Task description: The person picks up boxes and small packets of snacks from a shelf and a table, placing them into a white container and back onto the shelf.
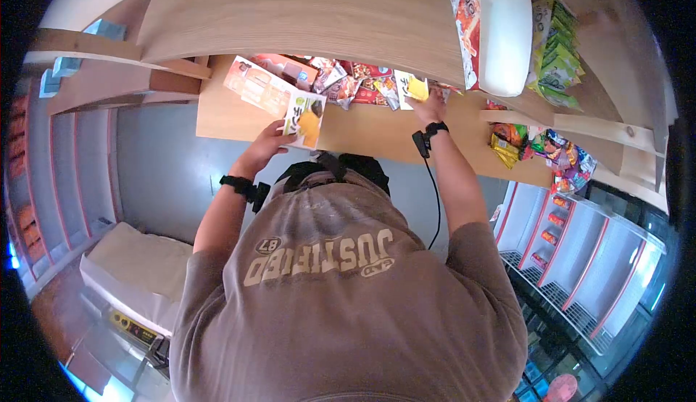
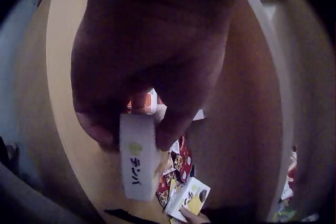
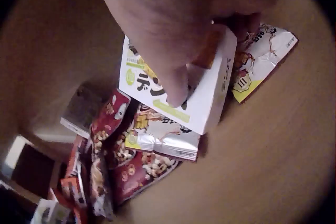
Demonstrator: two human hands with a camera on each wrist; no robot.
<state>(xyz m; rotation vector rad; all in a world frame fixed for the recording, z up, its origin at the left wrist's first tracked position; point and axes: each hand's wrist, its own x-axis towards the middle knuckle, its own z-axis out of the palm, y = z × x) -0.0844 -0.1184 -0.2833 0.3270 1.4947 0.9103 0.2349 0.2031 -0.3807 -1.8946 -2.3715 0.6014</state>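
Note:
My left hand (image 1: pixel 264 148) grips a white snack box (image 1: pixel 304 121) with a yellow picture on its face. In the left wrist view that box (image 2: pixel 138 169) stands edge-on between thumb and fingers. Over the shelf board, my right hand (image 1: pixel 431 110) holds a similar white box (image 3: pixel 205 111), one finger pressed on its printed face and others around its far edge. Silver and yellow snack packets (image 3: pixel 170 136) lie beside and partly under it. Orange and white boxes (image 1: pixel 257 86) sit just beyond the left hand's box.
Red nut packets (image 3: pixel 144 174) crowd the wooden shelf (image 1: pixel 370 126) between the hands. An upper shelf board (image 1: pixel 312 18) overhangs them. A white bin (image 1: pixel 505 32) and green packets (image 1: pixel 558 50) stand upper right; colourful snack bags (image 1: pixel 569 159) lie lower right. A cable (image 1: pixel 437 206) hangs from the right wrist.

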